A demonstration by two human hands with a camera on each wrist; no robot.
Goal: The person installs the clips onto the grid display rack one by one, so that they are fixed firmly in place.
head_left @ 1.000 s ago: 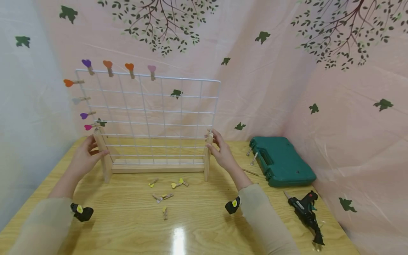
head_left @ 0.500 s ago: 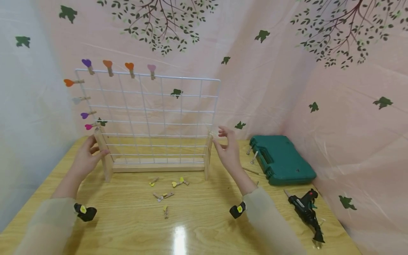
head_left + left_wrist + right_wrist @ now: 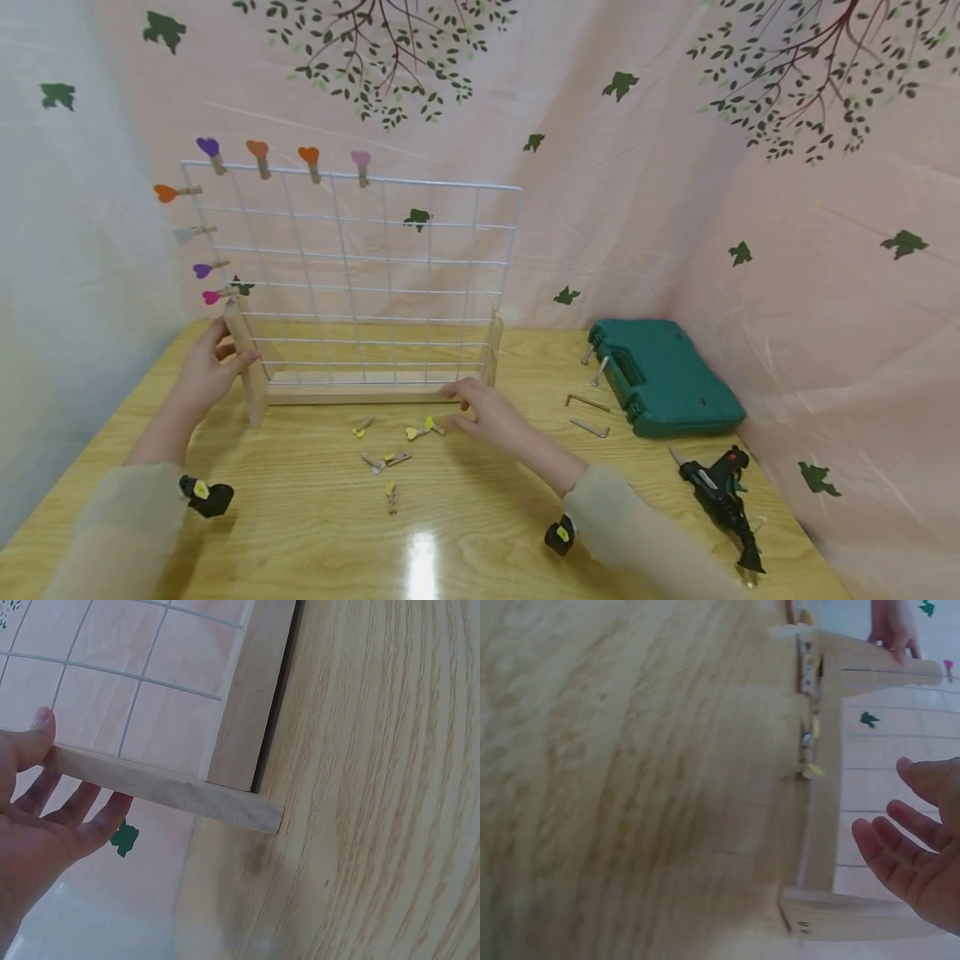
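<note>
A white wire grid (image 3: 450,183) stands upright in a wooden stand (image 3: 337,395). Heart-topped clothespins, such as an orange one (image 3: 309,157), are clipped along its top and left edges. My left hand (image 3: 202,371) grips the stand's left upright (image 3: 165,787), thumb on one side and fingers on the other. Several small clothespins with yellow hearts (image 3: 412,433) lie loose in front of the stand. Just right of them is my right hand (image 3: 487,417), overlapping the bottom rail in the head view. In the right wrist view its fingers (image 3: 885,859) are spread and hold nothing.
At the right a green case (image 3: 667,379) lies on the wooden table (image 3: 300,542), with two bolts by its handle side. Two hex keys (image 3: 588,427) lie left of it. A black glue gun (image 3: 720,500) is nearer the front. Patterned cloth hangs behind.
My right hand has let go of the stand's right upright and moved down and left toward the loose clothespins, uncovering the hex keys. The left hand keeps its grip.
</note>
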